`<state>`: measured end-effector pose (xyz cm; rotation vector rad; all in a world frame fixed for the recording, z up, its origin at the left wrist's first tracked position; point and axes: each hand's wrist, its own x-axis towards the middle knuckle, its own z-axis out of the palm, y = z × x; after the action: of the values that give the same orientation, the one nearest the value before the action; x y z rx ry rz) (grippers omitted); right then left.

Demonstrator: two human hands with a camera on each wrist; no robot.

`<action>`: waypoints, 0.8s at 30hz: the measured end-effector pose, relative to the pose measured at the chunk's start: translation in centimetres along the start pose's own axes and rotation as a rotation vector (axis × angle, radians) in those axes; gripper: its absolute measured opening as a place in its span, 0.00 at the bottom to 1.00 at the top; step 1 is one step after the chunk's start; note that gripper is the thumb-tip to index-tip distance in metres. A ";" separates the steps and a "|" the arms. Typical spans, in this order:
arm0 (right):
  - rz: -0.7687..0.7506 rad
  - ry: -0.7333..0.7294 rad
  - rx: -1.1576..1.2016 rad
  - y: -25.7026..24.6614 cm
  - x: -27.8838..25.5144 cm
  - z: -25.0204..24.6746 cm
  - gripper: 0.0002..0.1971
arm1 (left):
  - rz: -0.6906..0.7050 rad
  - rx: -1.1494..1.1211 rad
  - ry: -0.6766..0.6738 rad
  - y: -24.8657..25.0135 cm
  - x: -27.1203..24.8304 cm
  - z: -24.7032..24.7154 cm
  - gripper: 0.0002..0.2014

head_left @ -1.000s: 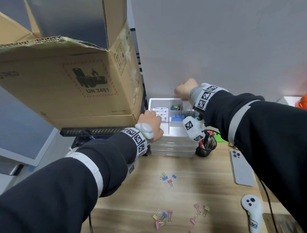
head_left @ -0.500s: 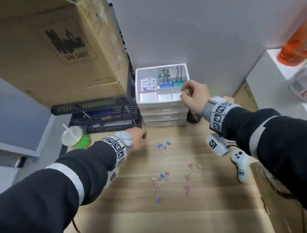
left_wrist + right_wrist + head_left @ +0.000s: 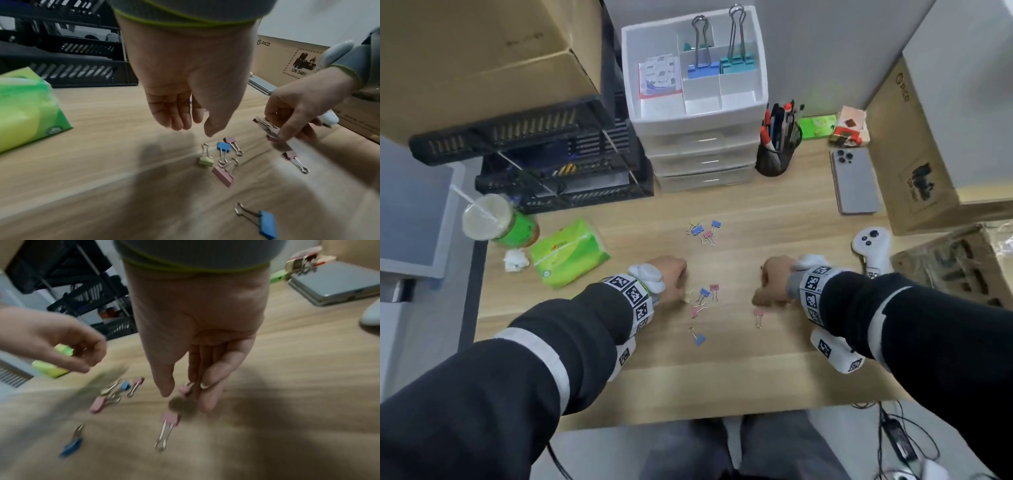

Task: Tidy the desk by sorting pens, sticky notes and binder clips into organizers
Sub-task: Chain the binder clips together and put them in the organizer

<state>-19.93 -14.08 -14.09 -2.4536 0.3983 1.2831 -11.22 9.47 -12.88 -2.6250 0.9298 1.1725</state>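
Observation:
Several small coloured binder clips lie on the wooden desk: one cluster (image 3: pixel 703 233) farther back, another (image 3: pixel 702 298) (image 3: pixel 223 155) between my hands, and a lone blue clip (image 3: pixel 698 337) (image 3: pixel 267 225) nearer me. My left hand (image 3: pixel 678 284) (image 3: pixel 193 129) hovers just above the yellow clip (image 3: pixel 205 160), fingers loosely curled and holding nothing. My right hand (image 3: pixel 767 298) (image 3: pixel 185 399) pinches a pink clip (image 3: pixel 184 388) at the desk surface; another pink clip (image 3: pixel 170 418) lies just below it. The white drawer organizer (image 3: pixel 695 113) at the back holds large clips (image 3: pixel 702 72) and sticky notes (image 3: pixel 659 75). A black pen cup (image 3: pixel 777 150) stands beside it.
A green tissue pack (image 3: pixel 568 253) and a lidded drink cup (image 3: pixel 493 222) sit at the left. Black file trays (image 3: pixel 558 164) stand under a cardboard box (image 3: pixel 482 61). A phone (image 3: pixel 856 181), a white controller (image 3: pixel 869 246) and another box (image 3: pixel 914 154) are at the right.
Both hands came down from the organizer to the loose clips on the desk. The right hand now pinches a pink clip. The head view tilted downward.

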 end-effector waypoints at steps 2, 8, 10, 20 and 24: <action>0.031 0.028 0.017 -0.6 -0.2 1.8 0.24 | -0.004 0.084 -0.053 1.0 -0.1 0.6 0.08; 0.058 0.052 -0.071 -1.8 -0.1 3.0 0.12 | 0.091 0.268 -0.231 3.5 0.5 0.4 0.07; 0.080 0.054 -0.087 -1.9 -0.3 3.0 0.10 | 0.114 0.283 -0.216 4.0 0.2 0.3 0.07; -0.148 0.216 0.100 0.6 0.9 1.2 0.08 | 0.099 0.248 -0.145 5.0 0.3 2.7 0.31; -0.321 0.234 -0.001 2.1 1.5 2.7 0.06 | 0.089 0.188 -0.139 4.8 0.8 3.2 0.35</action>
<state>-21.90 -14.92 -17.13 -2.5462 0.0545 0.8703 -15.62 6.34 -15.01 -2.3463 1.0820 1.2046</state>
